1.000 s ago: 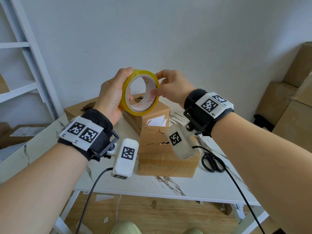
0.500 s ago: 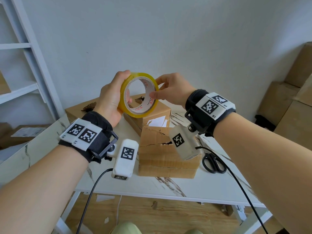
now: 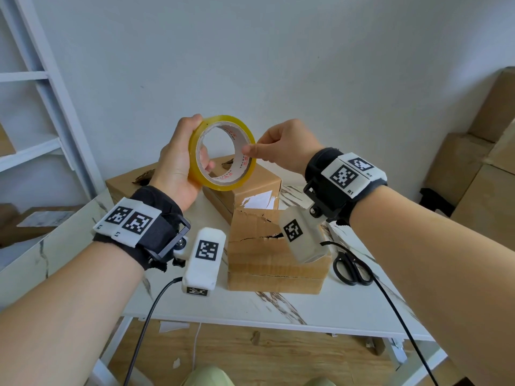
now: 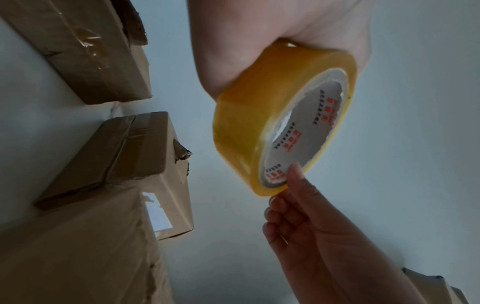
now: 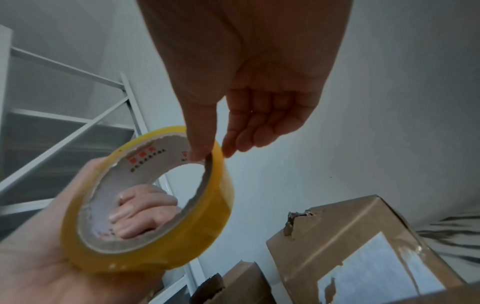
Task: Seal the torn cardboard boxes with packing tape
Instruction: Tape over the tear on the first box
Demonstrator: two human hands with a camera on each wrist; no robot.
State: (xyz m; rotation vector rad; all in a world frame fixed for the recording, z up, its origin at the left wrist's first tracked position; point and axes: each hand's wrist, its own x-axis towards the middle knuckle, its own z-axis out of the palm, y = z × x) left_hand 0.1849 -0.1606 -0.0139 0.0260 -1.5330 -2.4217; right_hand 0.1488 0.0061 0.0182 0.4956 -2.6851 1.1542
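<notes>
Tape roll (image 3: 223, 153) sits higher above the table (image 3: 278, 305) than a second ago. Our left hand (image 3: 178, 162) grips it; right hand (image 3: 281, 147) now pinches its rim, hunting the free end. Torn boxes (image 3: 267, 246) below remain unsealed.

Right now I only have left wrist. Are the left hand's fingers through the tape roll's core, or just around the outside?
Observer: Through it. The right wrist view shows the left fingers curled inside the tape roll.
Operator: Anything to cut with?
Observer: Black scissors lie on the table, right of the front box.
Operator: Where is that box torn?
Observer: The head view shows a crack running across its top.
</notes>
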